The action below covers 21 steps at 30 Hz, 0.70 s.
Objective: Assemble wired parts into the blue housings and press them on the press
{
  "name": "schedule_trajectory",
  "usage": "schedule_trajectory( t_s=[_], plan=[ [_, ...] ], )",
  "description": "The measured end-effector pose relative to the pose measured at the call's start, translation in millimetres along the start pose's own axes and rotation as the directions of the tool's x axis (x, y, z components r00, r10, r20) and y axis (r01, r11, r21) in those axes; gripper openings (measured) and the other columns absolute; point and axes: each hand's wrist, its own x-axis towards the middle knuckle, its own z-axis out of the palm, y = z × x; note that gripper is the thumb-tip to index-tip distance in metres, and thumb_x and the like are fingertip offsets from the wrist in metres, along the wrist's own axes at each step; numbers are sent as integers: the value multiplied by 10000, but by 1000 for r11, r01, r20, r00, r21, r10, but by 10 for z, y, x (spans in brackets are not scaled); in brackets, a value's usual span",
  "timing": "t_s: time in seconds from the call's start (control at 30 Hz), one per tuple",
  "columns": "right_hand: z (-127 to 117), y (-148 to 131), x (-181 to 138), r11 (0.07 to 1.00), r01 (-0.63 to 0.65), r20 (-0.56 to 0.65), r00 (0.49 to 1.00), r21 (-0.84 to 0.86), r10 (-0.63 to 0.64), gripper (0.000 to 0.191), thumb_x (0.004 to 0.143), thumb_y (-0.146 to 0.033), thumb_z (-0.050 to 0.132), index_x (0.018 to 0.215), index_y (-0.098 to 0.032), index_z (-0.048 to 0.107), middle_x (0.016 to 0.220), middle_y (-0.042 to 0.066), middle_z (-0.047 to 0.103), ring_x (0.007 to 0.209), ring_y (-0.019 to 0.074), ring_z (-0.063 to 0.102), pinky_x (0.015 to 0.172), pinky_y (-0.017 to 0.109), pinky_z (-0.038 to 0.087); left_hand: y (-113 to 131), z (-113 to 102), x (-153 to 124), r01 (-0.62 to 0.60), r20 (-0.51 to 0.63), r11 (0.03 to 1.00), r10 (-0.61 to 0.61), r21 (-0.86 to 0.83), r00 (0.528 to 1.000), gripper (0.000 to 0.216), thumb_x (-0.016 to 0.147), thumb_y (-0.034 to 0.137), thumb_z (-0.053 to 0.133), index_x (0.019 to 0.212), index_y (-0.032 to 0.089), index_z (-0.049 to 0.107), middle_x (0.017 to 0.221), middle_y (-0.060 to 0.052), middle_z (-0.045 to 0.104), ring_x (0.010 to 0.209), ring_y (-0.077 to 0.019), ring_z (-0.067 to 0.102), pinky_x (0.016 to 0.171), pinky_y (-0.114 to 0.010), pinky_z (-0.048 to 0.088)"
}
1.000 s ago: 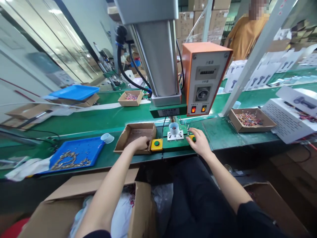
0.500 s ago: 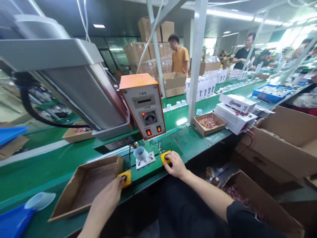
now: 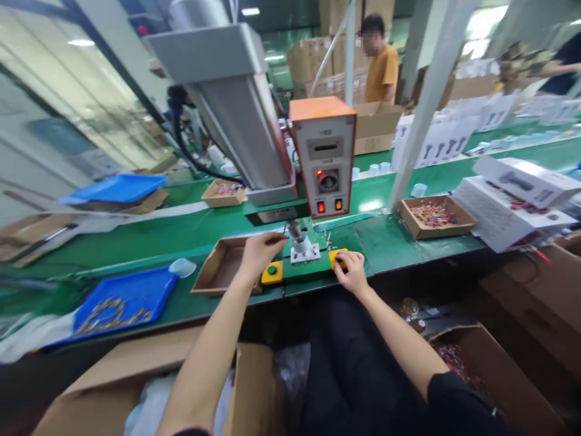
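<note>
My left hand (image 3: 259, 255) reaches over the left yellow button box (image 3: 272, 273), its fingers stretched towards a small translucent cup (image 3: 301, 244). The fingertips are dark and blurred beside the cup; I see nothing held in them. The cup sits on a white metal fixture plate (image 3: 305, 254), and the metal press head (image 3: 295, 229) stands down at its mouth. What lies inside the cup is hidden. My right hand (image 3: 351, 271) rests on the right yellow button box (image 3: 334, 259), fingers apart and bent over its dark button, gripping nothing.
Above the fixture stands the press cylinder (image 3: 240, 127) with an orange-topped control box (image 3: 324, 160). A cardboard tray (image 3: 215, 266) and a blue tray (image 3: 131, 290) with brass-coloured parts lie left. Right are a box of wired parts (image 3: 436, 217) and white cartons (image 3: 494, 206). A person (image 3: 382, 69) stands behind.
My left hand has left the left button and moved up and right to beside the cup. The press head is now down at the cup. My right hand stays on its button; the view has turned left.
</note>
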Motion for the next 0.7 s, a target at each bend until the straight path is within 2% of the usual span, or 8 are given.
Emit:
schedule_trajectory(
  t_s=[0.07,0.17,0.3,0.37,0.53,0.7],
  plan=[
    [38,17,9,1000,-8,7,1000,14,8,210,956,-307,576,1080,-204,710,1161,114,754,1125,258,676,1047,451,396,-9,9,141,-22,53,998,25,-53,998,344,806,403,722,1031,165,827,1028,-88,835,984,-273,755,904,-338,572],
    [62,21,20,1000,1,-3,1000,23,-1,208,965,-313,572,1073,-199,708,1160,121,755,1119,267,682,1030,453,396,-54,-25,276,-48,98,998,51,-34,994,337,804,436,741,966,158,841,944,-84,830,926,-265,750,843,-323,544],
    [53,3,19,1000,16,-22,1000,10,-15,202,960,-310,580,1063,-197,713,1147,118,759,1108,267,691,1019,448,398,-50,-54,353,1,72,1000,0,-13,997,356,759,477,784,871,142,833,812,-61,796,807,-233,703,721,-298,486],
    [51,-5,18,1000,15,-24,1000,2,-15,198,958,-302,579,1057,-200,717,1144,113,761,1115,264,693,1023,444,397,-9,-24,390,-1,86,999,-3,46,996,320,724,446,813,835,147,829,782,-53,782,780,-222,686,696,-294,463],
    [50,-16,17,1000,17,-27,999,-6,-17,201,957,-295,580,1059,-198,723,1150,109,763,1090,251,699,1012,433,400,136,134,502,-76,214,964,20,254,977,223,724,385,799,736,163,815,732,-68,771,753,-235,687,676,-314,440],
    [34,-35,4,999,36,-50,998,-21,-37,192,956,-280,582,1067,-201,718,1149,98,763,1077,236,695,1012,421,397,179,207,549,-153,266,947,76,282,961,195,714,363,740,670,173,746,712,-67,773,734,-248,706,664,-319,449]
  ],
)
